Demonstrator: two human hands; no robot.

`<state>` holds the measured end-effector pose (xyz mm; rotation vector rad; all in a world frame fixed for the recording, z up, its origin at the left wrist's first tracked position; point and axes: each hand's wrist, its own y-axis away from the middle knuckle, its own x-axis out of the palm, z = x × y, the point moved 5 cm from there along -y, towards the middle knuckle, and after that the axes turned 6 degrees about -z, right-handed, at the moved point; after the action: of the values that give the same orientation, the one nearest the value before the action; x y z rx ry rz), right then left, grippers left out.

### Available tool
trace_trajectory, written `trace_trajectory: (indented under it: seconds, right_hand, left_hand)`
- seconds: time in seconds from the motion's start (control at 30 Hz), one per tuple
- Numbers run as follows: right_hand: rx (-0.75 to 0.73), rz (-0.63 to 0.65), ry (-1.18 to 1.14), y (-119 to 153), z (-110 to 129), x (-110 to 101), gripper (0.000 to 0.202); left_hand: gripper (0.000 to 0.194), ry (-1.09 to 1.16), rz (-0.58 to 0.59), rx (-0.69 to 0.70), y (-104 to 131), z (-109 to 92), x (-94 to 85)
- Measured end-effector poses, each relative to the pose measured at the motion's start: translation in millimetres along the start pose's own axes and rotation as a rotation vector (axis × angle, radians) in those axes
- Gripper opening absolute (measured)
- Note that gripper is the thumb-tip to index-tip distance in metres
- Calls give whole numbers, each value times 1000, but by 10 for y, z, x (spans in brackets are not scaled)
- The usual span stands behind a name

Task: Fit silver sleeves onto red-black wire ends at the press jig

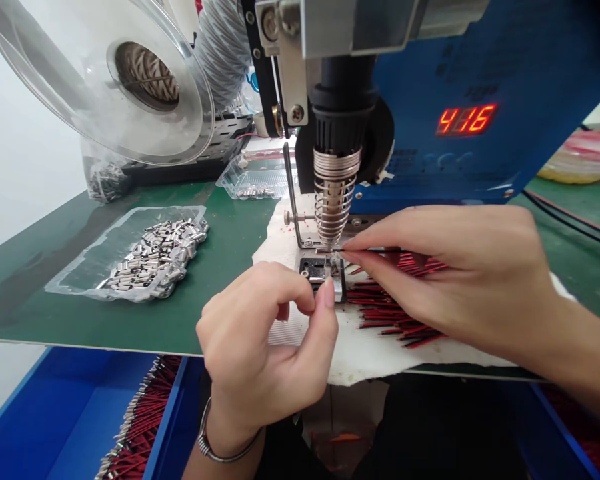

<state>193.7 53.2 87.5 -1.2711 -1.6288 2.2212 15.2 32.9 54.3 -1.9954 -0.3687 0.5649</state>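
My right hand (470, 273) is closed, pinching a thin dark wire (383, 251) between thumb and forefinger. The wire's end lies just under the tip of a soldering iron wrapped in a coiled spring (336, 193). In front of the small black and metal fixture (310, 269), my left hand (260, 347) has thumb and forefinger pressed together. Whatever sits in that pinch, if anything, is too small or hidden to name. Many red and black wires (390, 310) lie on the white paper beneath my right hand.
A clear plastic tray (80, 270) of small metal sleeves stands left on the green table (220, 233). Behind is another clear tray (230, 177). A blue machine (420, 160) displays 416. A clear fume hood (70, 80) hangs upper left. Blue bins (85, 400) sit below the edge.
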Motion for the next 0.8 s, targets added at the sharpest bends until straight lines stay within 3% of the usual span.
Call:
trace_trajectory:
  seconds: [0.8]
  right_hand:
    - [3, 10, -14, -8, 3, 25, 7]
  left_hand:
    - [27, -69, 25, 21, 14, -10, 6]
